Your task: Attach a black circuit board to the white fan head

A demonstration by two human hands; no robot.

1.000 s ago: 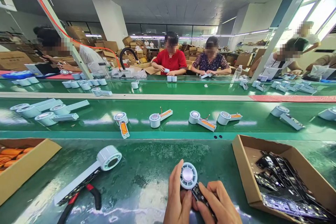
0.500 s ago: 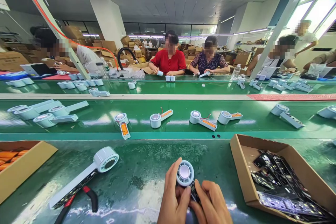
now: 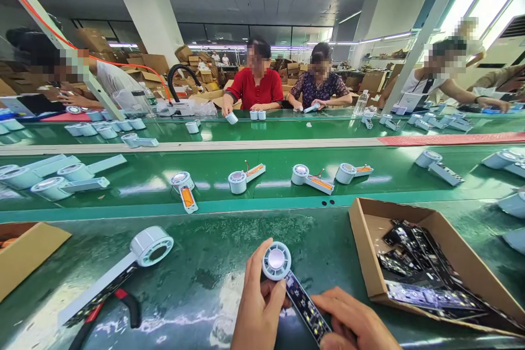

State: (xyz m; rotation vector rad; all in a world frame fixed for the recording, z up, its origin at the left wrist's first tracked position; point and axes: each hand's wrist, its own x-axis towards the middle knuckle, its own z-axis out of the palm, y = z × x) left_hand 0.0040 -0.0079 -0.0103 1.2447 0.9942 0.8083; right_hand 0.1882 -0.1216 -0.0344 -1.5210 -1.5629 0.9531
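My left hand (image 3: 256, 306) grips a small white round fan head (image 3: 276, 261) from the left side, thumb up along its rim. A black circuit board strip (image 3: 305, 306) runs from the fan head down to the right. My right hand (image 3: 353, 325) holds the lower end of that strip near the bottom edge of the view. Both hands hover just above the green table (image 3: 213, 273).
A cardboard box (image 3: 365, 251) of black circuit boards sits to the right. A white handheld fan body (image 3: 118, 270) and red-handled pliers (image 3: 123, 303) lie to the left, beside another cardboard box (image 3: 28, 251). Fan parts (image 3: 238, 181) ride the green conveyor; several people work across it.
The circuit board strip, earlier mostly hidden between my fingers, now shows at full length, with my right hand slid down to its lower end. The view has shifted slightly left and down.
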